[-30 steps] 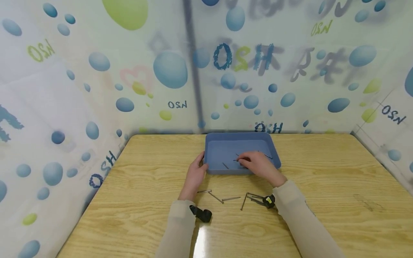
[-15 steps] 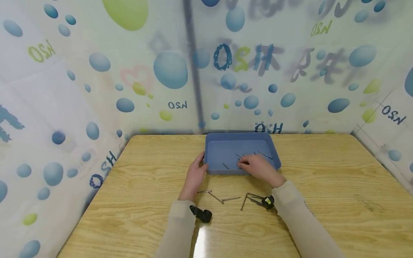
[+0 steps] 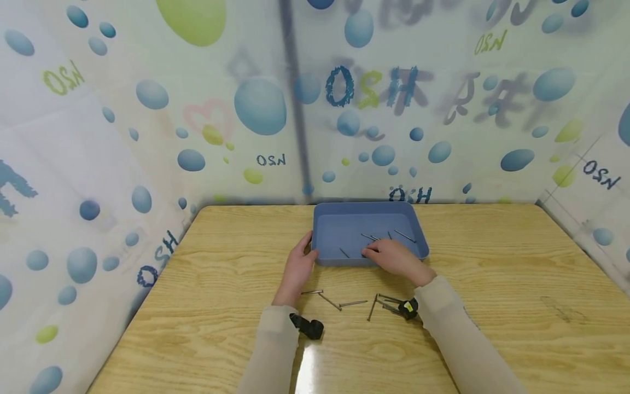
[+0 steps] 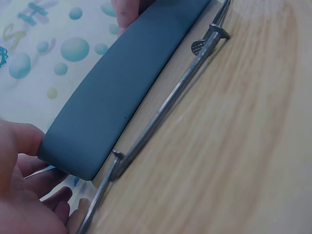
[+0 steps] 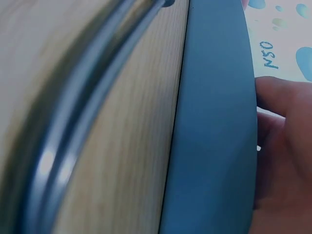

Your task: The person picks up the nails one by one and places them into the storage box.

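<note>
A shallow blue tray (image 3: 339, 232) lies at the back of the table, with several nails (image 3: 404, 236) scattered on its floor. My left hand (image 3: 298, 266) holds the tray's near left corner; the left wrist view shows the thumb on the rim and fingers beside the wall. My right hand (image 3: 397, 257) reaches over the near wall, fingers bent and tips low inside the tray. Whether nails lie between those fingertips is hidden; in the right wrist view the tray wall (image 5: 214, 122) covers them. Below the tray, several loose nails (image 3: 353, 303) lie on the wood.
A pale wooden table (image 3: 221, 262) holds everything. Behind it hangs a white curtain (image 3: 315, 109) printed with blue and green drops. Black wrist cameras (image 3: 309, 328) sit on both sleeves, the right one near a cluster of nails (image 3: 391, 304).
My right fingertips have drawn slightly toward the tray's near wall. A nail seen at them one second ago is no longer visible there. Left hand and tray stay put.
</note>
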`<state>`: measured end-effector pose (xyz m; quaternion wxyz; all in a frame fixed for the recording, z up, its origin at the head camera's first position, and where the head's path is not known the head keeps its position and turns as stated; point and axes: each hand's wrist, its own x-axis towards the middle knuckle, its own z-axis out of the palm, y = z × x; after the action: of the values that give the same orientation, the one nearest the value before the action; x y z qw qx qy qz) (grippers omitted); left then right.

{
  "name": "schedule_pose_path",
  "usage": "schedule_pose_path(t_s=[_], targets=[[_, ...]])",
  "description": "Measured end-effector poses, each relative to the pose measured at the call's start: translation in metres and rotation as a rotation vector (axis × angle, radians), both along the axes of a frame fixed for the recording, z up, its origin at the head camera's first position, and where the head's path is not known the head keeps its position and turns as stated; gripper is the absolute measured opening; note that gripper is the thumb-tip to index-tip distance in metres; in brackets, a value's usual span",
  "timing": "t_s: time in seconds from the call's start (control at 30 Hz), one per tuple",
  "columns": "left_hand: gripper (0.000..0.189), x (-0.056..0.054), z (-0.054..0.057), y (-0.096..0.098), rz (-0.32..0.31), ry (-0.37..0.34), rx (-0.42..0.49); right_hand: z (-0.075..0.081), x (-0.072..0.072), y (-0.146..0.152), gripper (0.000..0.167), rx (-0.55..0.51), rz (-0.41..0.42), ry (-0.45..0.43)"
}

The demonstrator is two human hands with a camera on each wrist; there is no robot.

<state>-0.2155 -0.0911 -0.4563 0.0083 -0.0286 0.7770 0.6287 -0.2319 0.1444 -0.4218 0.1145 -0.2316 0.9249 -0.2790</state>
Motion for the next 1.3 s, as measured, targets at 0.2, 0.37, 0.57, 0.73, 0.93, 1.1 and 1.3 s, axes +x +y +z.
schedule_pose_path(t_s=[0.2,0.37,0.57,0.73,0.93,1.1,1.3], targets=[[0.052,0.0,0.0,0.0,0.004,-0.002,-0.01,-0.001,0.0,-0.001,0.043,0.006,-0.007,0.014],[0.052,0.0,0.0,0.0,0.005,-0.003,-0.011,-0.002,-0.001,-0.001,0.043,0.007,-0.006,0.012],[0.053,0.001,0.001,0.0,0.009,0.007,-0.015,-0.004,-0.003,0.002,0.032,-0.002,0.015,0.02],[0.053,0.0,0.001,0.0,0.011,0.002,-0.008,-0.004,-0.002,0.004,0.032,-0.017,0.016,0.035],[0.053,-0.001,-0.001,0.001,0.0,-0.003,0.011,0.001,0.002,0.006,0.033,-0.062,-0.009,0.053],[0.053,0.001,0.007,0.002,-0.016,-0.02,0.036,0.006,0.002,0.007,0.032,-0.093,-0.031,0.081],[0.053,-0.001,0.003,0.0,-0.003,-0.001,0.031,0.016,0.003,0.008,0.032,-0.097,-0.026,0.123]])
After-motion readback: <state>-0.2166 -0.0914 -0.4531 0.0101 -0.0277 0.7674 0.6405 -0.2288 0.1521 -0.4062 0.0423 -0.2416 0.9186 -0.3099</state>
